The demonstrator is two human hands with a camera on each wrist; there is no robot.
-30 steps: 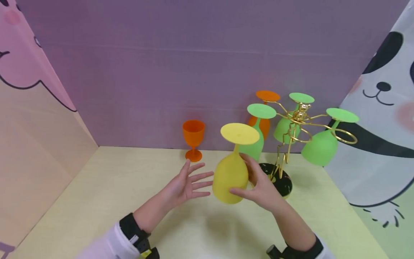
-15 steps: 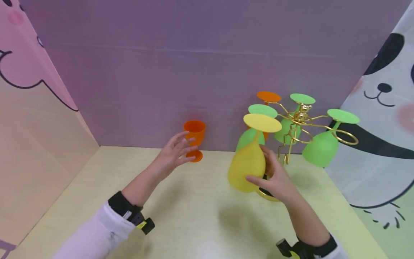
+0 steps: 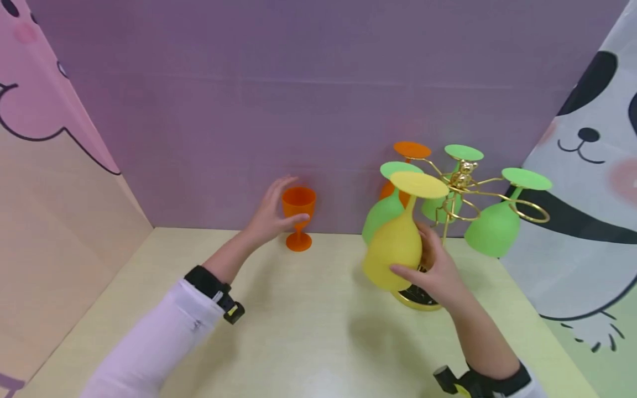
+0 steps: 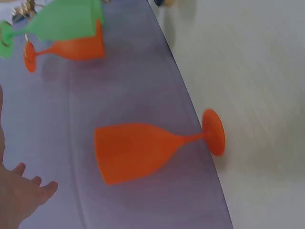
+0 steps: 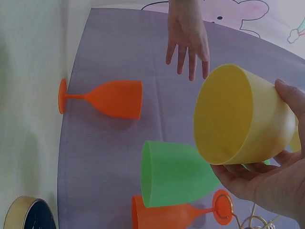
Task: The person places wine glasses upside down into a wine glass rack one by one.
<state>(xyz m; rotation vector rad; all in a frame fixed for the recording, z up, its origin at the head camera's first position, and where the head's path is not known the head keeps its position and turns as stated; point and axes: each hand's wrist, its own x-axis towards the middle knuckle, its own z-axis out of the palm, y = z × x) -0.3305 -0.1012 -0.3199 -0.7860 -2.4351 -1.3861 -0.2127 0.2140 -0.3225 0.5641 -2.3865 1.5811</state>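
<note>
My right hand grips a yellow goblet by its bowl, fingers behind and thumb in front. The goblet is upside down with its foot on top, raised in front of the gold rack. In the right wrist view, the open mouth of the yellow goblet shows. My left hand, fingers extended, is beside an orange goblet that stands upright by the back wall. The left wrist view shows a gap between that orange goblet and my left hand.
Upside down on the rack hang several green goblets and one orange goblet. A round black base with a gold rim carries the rack on the pale table. A purple cloth wall rises behind.
The yellow goblet has moved right and slightly up in my right hand, toward the rack. My left hand has left its place beside it and moved up and left to the standing orange goblet.
</note>
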